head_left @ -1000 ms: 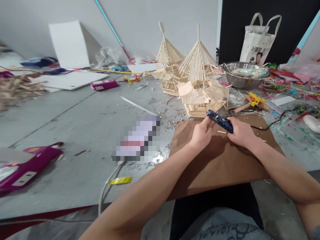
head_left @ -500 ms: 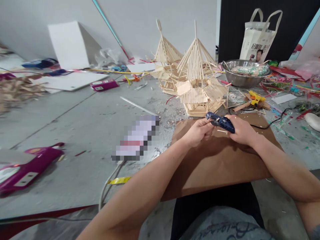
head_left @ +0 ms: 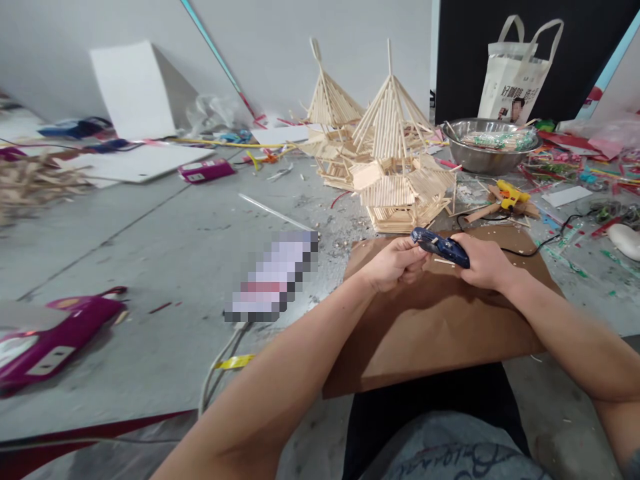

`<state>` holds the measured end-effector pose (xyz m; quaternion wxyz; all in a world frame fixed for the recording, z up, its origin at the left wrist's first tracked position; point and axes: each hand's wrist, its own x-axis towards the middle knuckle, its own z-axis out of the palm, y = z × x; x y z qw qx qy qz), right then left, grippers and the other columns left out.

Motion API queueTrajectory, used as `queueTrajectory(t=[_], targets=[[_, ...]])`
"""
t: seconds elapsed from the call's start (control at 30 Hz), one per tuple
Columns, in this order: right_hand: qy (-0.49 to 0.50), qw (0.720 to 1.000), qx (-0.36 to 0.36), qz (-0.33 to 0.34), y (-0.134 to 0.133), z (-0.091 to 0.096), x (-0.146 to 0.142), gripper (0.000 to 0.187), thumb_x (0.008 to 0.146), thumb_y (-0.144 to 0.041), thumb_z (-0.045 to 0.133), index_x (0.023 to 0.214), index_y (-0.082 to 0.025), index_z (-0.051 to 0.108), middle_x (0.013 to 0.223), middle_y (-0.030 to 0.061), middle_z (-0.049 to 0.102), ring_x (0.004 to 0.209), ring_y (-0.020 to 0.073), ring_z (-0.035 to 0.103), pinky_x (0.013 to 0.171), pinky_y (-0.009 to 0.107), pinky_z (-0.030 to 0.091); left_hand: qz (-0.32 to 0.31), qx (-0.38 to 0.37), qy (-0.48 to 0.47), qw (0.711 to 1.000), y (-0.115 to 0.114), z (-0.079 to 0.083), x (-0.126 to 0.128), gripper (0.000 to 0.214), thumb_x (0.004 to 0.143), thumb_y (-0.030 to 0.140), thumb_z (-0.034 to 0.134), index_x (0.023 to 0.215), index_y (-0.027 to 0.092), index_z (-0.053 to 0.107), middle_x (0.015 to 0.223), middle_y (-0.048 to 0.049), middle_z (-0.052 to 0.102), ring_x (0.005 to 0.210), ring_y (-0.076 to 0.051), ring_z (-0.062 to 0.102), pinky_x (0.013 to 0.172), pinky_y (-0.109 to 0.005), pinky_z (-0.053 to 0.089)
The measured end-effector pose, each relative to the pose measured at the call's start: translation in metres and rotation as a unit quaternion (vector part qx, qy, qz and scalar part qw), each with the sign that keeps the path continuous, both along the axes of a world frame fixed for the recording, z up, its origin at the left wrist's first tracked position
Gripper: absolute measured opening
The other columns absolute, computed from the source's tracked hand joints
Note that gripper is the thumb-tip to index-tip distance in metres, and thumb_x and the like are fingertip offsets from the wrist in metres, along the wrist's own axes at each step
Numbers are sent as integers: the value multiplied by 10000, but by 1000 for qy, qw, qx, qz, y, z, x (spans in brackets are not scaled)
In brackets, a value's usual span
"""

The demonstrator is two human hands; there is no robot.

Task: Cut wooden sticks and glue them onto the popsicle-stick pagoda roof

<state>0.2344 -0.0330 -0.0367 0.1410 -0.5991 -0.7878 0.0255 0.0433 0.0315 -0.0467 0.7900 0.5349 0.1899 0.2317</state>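
Observation:
My right hand (head_left: 483,261) is wrapped round a dark blue hand cutter (head_left: 443,247) with a dark blade, held above a brown cardboard sheet (head_left: 425,340). Close by the blade, my left hand (head_left: 397,263) is closed in a pinch; whatever its fingers hold is hidden. A small pale bit shows at the cutter's jaws, too small to name. Under the cutter, a short pale stick piece (head_left: 445,263) lies on the cardboard. Just beyond the hands stands a model pavilion of thin wooden sticks (head_left: 390,190) with a pointed roof.
A second stick pavilion (head_left: 330,107) stands behind the first. At back right are a metal bowl (head_left: 480,157), a tote bag (head_left: 515,80) and a yellow glue gun (head_left: 513,195) with its cord. On the left lie a blurred-out phone (head_left: 273,277) on a cable and a purple power strip (head_left: 65,340).
Both hands and the cutter stay in nearly the same place by the cardboard's far edge. The view has shifted very slightly. The cutter's jaws look a little closer together.

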Motion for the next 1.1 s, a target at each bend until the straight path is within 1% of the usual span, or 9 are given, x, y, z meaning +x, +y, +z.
queueTrajectory(t=[0.33, 0.4, 0.47, 0.57, 0.7, 0.8, 0.9, 1.0, 1.1], targets=[[-39, 997, -38, -58, -3, 4, -8, 347, 702, -248, 463, 1039, -165, 485, 937, 86, 656, 849, 258, 614, 643, 299, 367, 60, 12, 22, 998, -3, 2, 3, 418, 562, 464, 726, 596, 149, 455, 381, 113, 248, 319, -4, 171, 329, -141, 154], [-44, 996, -41, -68, -4, 5, -9, 348, 711, -257, 457, 1043, -158, 486, 941, 96, 656, 855, 266, 615, 644, 305, 370, 80, 28, 32, 996, -5, 2, 5, 425, 561, 483, 718, 599, 154, 450, 380, 112, 258, 321, -9, 182, 334, -148, 161], [-47, 995, -41, -77, -4, 6, -10, 357, 722, -268, 449, 1059, -154, 483, 945, 104, 655, 862, 272, 615, 648, 310, 376, 120, 63, 46, 990, -7, 2, 8, 415, 582, 503, 693, 621, 157, 467, 379, 108, 272, 329, -17, 200, 342, -156, 169], [-54, 993, -45, -97, -4, 6, -11, 372, 733, -281, 446, 1080, -153, 479, 946, 114, 655, 858, 275, 616, 656, 317, 386, 201, 148, 67, 966, -10, -1, 13, 383, 645, 518, 631, 647, 158, 500, 392, 91, 312, 359, -34, 251, 370, -171, 212], [-54, 991, -41, -117, -4, 6, -15, 380, 738, -275, 439, 1095, -150, 475, 981, 122, 647, 885, 279, 609, 674, 327, 401, 270, 252, 92, 925, -12, -6, 18, 336, 724, 487, 552, 666, 156, 536, 486, 40, 434, 486, -78, 407, 483, -196, 336], [-46, 991, -28, -121, -4, 5, -17, 392, 738, -282, 441, 1107, -155, 468, 1012, 123, 636, 904, 283, 603, 683, 337, 410, 328, 309, 99, 887, -14, -9, 20, 265, 757, 418, 526, 733, 156, 562, 612, 11, 528, 633, -112, 480, 611, -213, 384], [-20, 994, -16, -107, -2, 3, -15, 395, 745, -296, 438, 1114, -160, 466, 1024, 122, 628, 919, 280, 594, 695, 341, 416, 356, 339, 116, 863, -17, -7, 20, 181, 755, 336, 538, 756, 159, 574, 627, 19, 522, 654, -113, 466, 635, -206, 372], [15, 998, 7, -62, -1, 1, -10, 449, 728, -269, 452, 1160, -148, 438, 1095, 132, 593, 981, 275, 562, 743, 351, 418, 337, 324, 108, 878, -19, -2, 18, 152, 737, 303, 562, 692, 158, 574, 598, 24, 496, 629, -102, 451, 607, -191, 357], [32, 999, 14, -32, 1, -1, -6, 486, 707, -230, 453, 1182, -135, 421, 1097, 136, 578, 983, 270, 548, 774, 364, 416, 290, 254, 75, 919, -19, 2, 15, 208, 708, 354, 601, 652, 158, 561, 531, 32, 451, 544, -84, 421, 509, -180, 321]])
